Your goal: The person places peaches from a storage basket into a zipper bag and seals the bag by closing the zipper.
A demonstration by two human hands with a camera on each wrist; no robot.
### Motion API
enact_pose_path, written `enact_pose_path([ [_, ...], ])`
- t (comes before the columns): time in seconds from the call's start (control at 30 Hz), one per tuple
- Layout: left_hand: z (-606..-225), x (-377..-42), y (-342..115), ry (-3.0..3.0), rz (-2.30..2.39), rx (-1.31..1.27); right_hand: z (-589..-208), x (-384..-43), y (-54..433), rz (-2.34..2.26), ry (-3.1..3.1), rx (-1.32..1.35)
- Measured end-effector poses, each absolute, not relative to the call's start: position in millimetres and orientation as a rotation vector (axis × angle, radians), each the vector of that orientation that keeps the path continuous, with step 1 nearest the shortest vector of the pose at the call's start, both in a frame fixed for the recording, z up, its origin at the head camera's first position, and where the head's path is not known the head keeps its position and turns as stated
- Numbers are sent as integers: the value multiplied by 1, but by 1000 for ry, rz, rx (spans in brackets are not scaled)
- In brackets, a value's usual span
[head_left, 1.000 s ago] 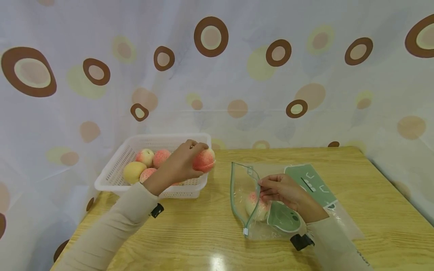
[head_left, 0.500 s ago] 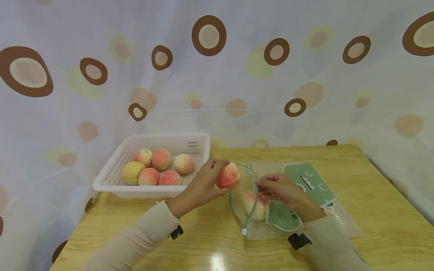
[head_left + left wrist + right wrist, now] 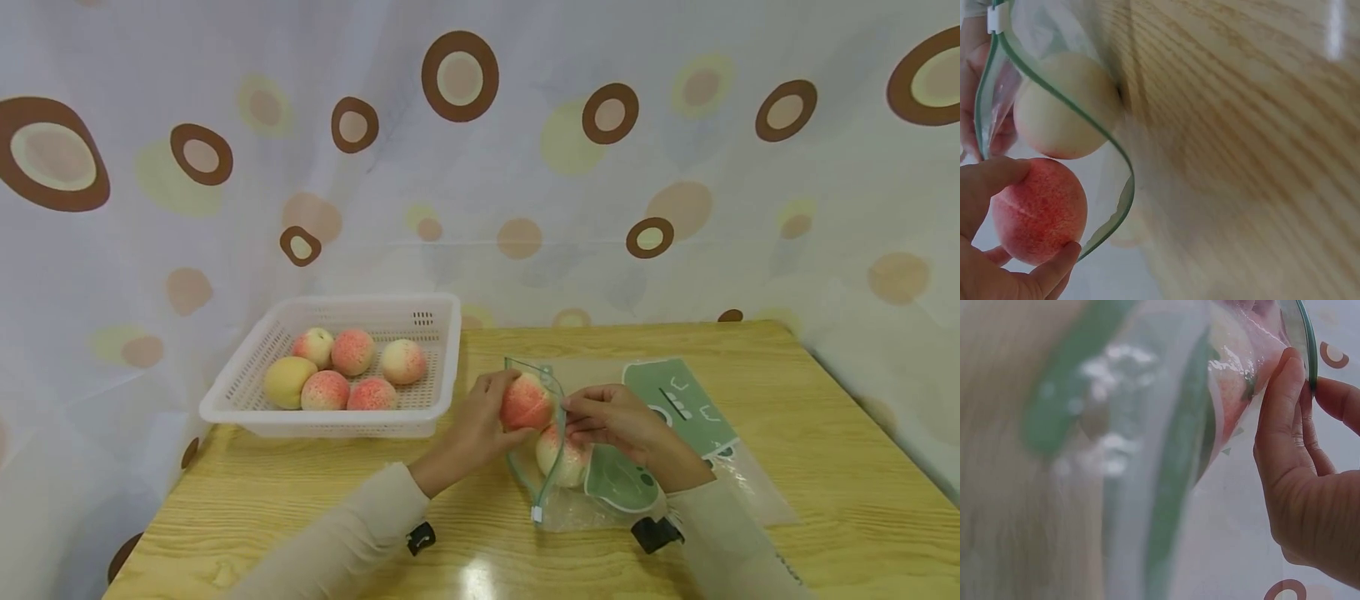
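Observation:
My left hand [image 3: 483,421] grips a red-and-cream peach [image 3: 527,402] at the mouth of a clear zip bag [image 3: 517,475] with a green rim and a green cartoon print. In the left wrist view the gripped peach [image 3: 1041,209] sits between thumb and fingers, framed by the bag's green rim [image 3: 1094,125]. Another peach [image 3: 564,458], paler, lies inside the bag near its opening. My right hand [image 3: 618,425] pinches the upper edge of the bag's mouth and holds it apart. The right wrist view shows thumb and fingers [image 3: 1282,412] on that green edge.
A white perforated plastic basket [image 3: 322,423] stands at the back left of the wooden table [image 3: 337,500]. It holds several reddish peaches [image 3: 352,352] and one yellow fruit [image 3: 289,382]. A patterned curtain [image 3: 525,167] hangs behind the table. The bag's printed end [image 3: 686,396] lies flat toward the right.
My left hand has carried the peach from over the basket rightward to the bag's mouth. My right hand keeps its pinch on the bag's edge, nearly still.

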State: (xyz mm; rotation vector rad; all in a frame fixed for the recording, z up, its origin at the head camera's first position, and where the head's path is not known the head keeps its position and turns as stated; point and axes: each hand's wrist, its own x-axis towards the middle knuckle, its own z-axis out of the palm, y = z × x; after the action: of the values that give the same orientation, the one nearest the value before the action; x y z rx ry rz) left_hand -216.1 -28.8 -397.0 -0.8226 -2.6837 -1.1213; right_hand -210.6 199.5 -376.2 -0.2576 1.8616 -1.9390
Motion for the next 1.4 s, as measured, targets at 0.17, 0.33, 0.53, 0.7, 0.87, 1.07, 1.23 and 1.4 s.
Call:
enact_pose_path([
  [0.17, -406, -220, -21, -2639, -1193, -744, -376, -211, 200, -1931, 1871, -268],
  [0.33, -412, -226, -17, -2627, -1254, -662, -378, -212, 200, -1934, 1864, -291],
  [0.53, -417, -230, -13, -2622, -1298, -635, -378, -213, 199, -1932, 1868, -303],
  [0.7, -425, -232, -13, -2621, -1321, -671, -377, -212, 199, -1944, 1867, -319],
  [0.87, -435, -231, -14, -2635, -1339, -739, -378, -211, 200, -1934, 1898, -285],
  [1.07, -441, -230, -17, -2596, -1294, -714, -378, -212, 199, -1943, 1895, -287],
  [1.23, -441, -227, -22, -2686, -1343, -665, -379, -212, 200, -1961, 1861, -307],
  [1.4, -441, -225, -27, -2787, -1478, -605, -380, -212, 200, -1961, 1860, -303],
])
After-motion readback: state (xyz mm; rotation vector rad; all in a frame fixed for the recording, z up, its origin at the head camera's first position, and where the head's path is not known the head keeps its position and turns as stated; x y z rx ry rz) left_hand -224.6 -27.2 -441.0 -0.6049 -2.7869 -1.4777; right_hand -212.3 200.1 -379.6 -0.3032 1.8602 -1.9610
